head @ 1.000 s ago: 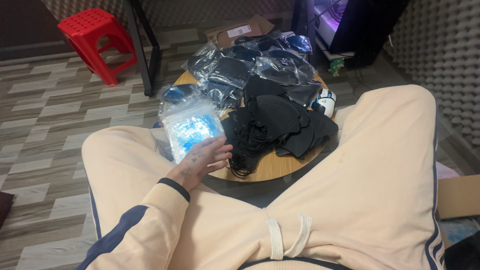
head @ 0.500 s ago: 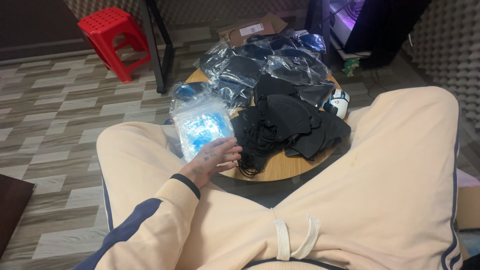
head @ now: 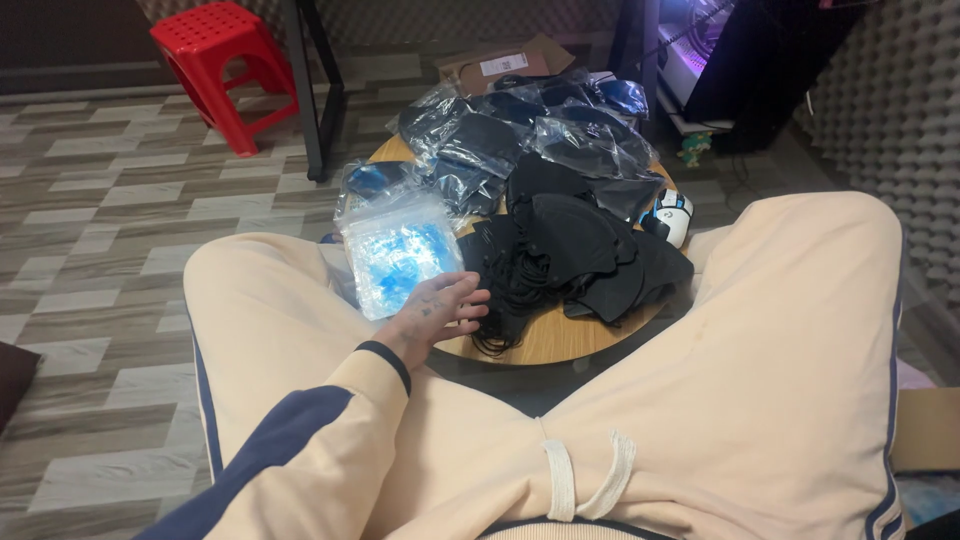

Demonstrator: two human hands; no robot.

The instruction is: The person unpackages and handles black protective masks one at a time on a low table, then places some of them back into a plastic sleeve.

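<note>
The left hand [head: 440, 312] reaches out from a cream sleeve with a dark cuff, palm down, its grip spread and loose, fingers [head: 468, 300] fanned and pinching nothing. Its fingertips lie at the near corner of a clear plastic bag of blue masks [head: 398, 250]; whether they touch it or only rest beside it I cannot tell. That bag lies at the left edge of the round wooden desk [head: 560, 338], partly overhanging toward the person's left knee, its long axis running from the hand away toward the far side, tilted slightly left. Just right of the hand sits a heap of loose black masks [head: 580, 250], ear loops trailing toward the fingers. Behind them are stacked clear bags of black masks [head: 520, 135]. The right hand is out of view.
</note>
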